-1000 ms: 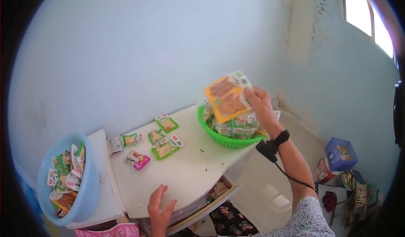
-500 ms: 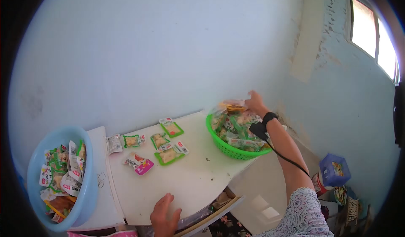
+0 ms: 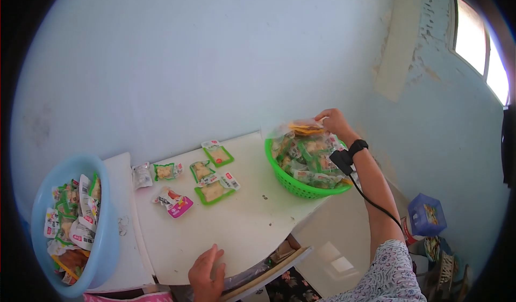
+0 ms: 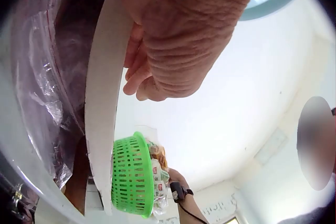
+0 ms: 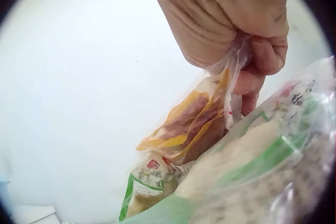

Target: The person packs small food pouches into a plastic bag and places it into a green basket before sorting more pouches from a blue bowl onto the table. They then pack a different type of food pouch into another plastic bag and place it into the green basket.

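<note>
Right hand (image 3: pixel 336 123) pinches clear edge of yellow-edged food packet (image 5: pixel 194 121), fingers curled, over far side of green basket (image 3: pixel 303 188), on packets there. Left hand (image 3: pixel 207 275) half open, fingers loosely bent, holds nothing, at near edge of white table (image 3: pixel 242 232).

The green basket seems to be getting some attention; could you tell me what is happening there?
A person's right hand pinches a yellow-edged food packet at the green basket, which is heaped with other packets. The left hand lies open by the table's front edge, holding nothing.
</note>
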A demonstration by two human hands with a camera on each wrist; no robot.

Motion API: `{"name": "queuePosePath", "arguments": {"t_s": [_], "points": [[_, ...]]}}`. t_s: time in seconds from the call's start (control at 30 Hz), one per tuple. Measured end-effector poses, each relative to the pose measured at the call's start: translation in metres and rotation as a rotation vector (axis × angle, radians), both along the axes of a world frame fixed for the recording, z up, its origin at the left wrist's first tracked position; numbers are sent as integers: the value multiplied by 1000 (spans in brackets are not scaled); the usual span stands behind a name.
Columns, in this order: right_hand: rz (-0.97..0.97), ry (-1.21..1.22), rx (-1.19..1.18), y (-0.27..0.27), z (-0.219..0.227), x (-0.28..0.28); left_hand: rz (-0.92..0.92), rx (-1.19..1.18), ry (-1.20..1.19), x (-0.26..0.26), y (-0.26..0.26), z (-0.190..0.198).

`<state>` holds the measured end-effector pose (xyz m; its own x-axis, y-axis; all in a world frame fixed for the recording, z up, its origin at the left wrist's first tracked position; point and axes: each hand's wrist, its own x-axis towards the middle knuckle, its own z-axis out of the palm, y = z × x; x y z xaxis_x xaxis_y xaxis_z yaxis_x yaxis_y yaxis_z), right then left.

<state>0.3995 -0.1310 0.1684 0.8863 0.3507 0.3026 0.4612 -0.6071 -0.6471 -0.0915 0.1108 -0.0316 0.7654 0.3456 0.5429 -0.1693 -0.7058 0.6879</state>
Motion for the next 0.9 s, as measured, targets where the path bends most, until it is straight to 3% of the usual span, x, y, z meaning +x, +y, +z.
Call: {"name": "queuePosePath", "arguments": {"t_s": [0.13, 0.23, 0.43, 0.53, 0.63, 0.73, 0.83, 0.9], "points": [[-18, -46, -40, -3, -12, -5, 6, -38, 26, 7, 0, -9], [98, -27, -176, 3, -11, -8, 14, 48, 0, 8, -1, -8], [-115, -103, -310, 4, 7, -52, 32, 56, -1, 6, -5, -4], [-255, -363, -633, 6, 10, -70, 19, 62, -7, 7, -1, -12], [-123, -391, -523, 14, 18, -94, 22, 87, -13, 7, -1, -10], [138, -575, -537, 24, -13, -83, 22, 71, 9, 8, -2, -10], [226, -361, -667, 23, -34, -78, 32, 45, 12, 7, -4, -10], [348, -343, -638, 21, -30, -71, 44, 43, 9, 8, -6, -11]]}}
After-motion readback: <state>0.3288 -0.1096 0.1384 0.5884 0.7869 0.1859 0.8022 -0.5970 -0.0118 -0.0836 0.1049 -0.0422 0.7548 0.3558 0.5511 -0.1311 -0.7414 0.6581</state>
